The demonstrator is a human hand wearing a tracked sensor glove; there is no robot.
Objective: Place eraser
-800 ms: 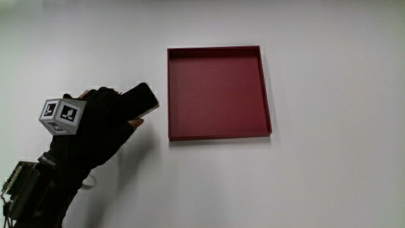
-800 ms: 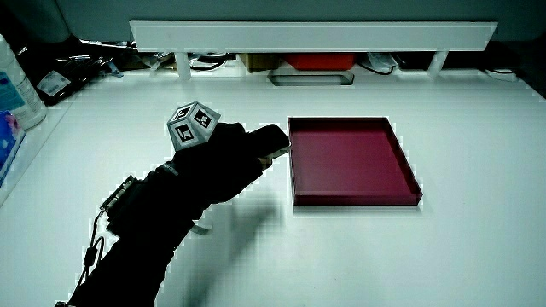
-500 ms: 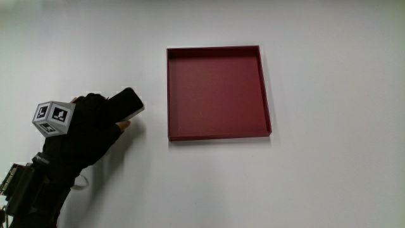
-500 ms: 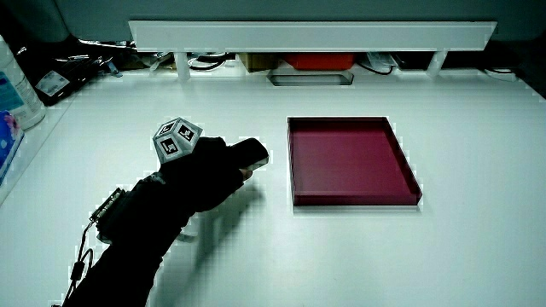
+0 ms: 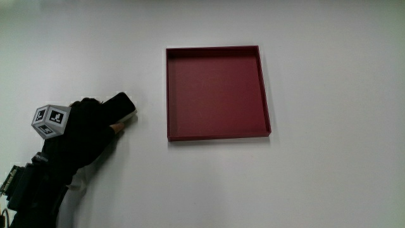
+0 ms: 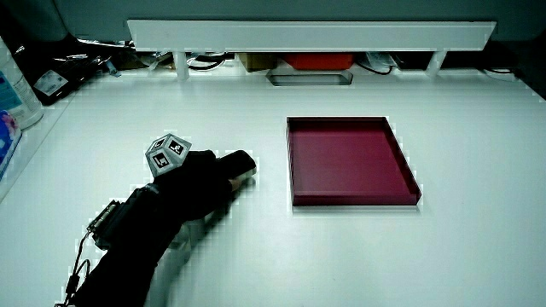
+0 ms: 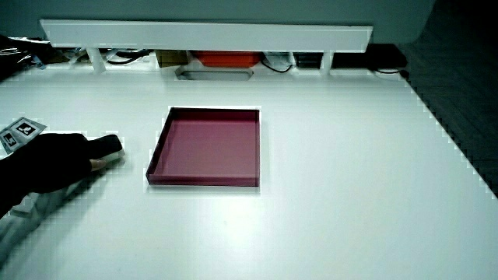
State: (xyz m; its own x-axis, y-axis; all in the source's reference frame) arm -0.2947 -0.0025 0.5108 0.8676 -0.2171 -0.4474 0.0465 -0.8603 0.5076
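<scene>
Gripping the dark eraser (image 5: 120, 105) low over the bare white table (image 5: 329, 171), the gloved hand (image 5: 88, 123) sits beside the empty red tray (image 5: 219, 132), so the placing isn't finished. The eraser may already touch the table, though that's hard to tell; fingers curl around it, forearm reaching in from the person's edge.

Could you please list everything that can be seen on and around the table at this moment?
Shallow square dark red tray: one, dark red, on the white table, nothing in it.
Black rectangular eraser: one, black, beside the tray, in the hand's grasp, low at the table surface.
Low white partition: one, white, at the table's edge farthest from the person; cables and an orange-red item show under it.
Patterned cube: one, black and white, on the hand's back.
Hand: one, black glove, beside the tray, fingers closed on the eraser.
</scene>
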